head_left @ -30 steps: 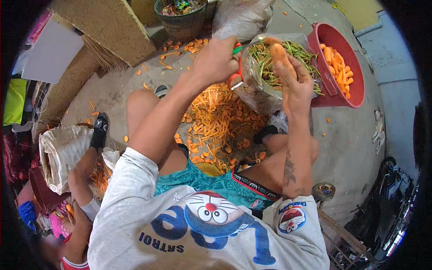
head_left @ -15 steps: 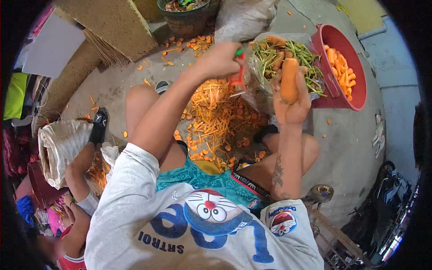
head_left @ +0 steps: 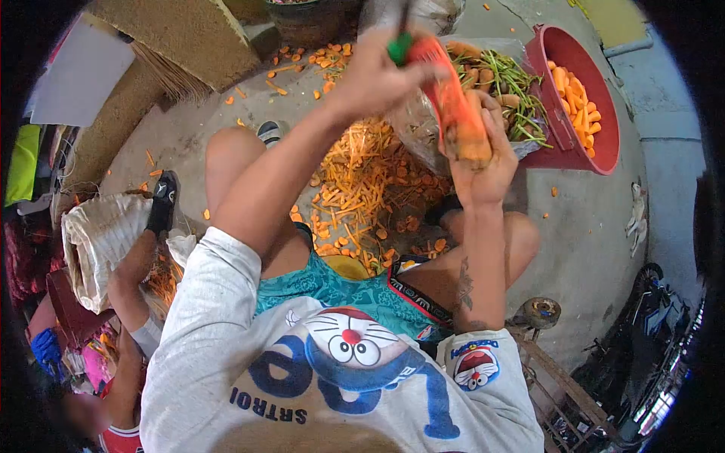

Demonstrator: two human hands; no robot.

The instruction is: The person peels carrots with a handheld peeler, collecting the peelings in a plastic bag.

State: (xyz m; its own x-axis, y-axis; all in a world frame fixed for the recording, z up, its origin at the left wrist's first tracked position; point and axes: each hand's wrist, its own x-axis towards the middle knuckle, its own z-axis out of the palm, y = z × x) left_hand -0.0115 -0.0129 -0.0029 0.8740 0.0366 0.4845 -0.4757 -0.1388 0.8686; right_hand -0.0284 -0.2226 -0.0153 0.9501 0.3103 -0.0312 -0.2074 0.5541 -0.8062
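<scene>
My left hand [head_left: 371,81] is wrapped round a red peeler [head_left: 445,87] with a green end, smeared by motion. The peeler lies along the carrot [head_left: 473,151], covering part of it. My right hand [head_left: 487,172] grips this carrot from below and the side. Just beyond the hands is a clear plastic bag [head_left: 421,140] with unpeeled carrots [head_left: 470,78] and green stems [head_left: 521,98]. Between my legs, carrot peelings and cut pieces [head_left: 351,185] form a heap on the floor.
A red tub [head_left: 608,155] with peeled carrots [head_left: 578,109] stands at the right. A dark bucket [head_left: 310,23] and a broom [head_left: 170,72] are at the back. Another person's arm [head_left: 132,287] and a white sack [head_left: 102,245] are at the left; a metal frame [head_left: 563,385] lies lower right.
My left hand has moved up and to the right, bringing the peeler from beside the carrot onto it. The carrot has tilted and dipped slightly in my right hand.
</scene>
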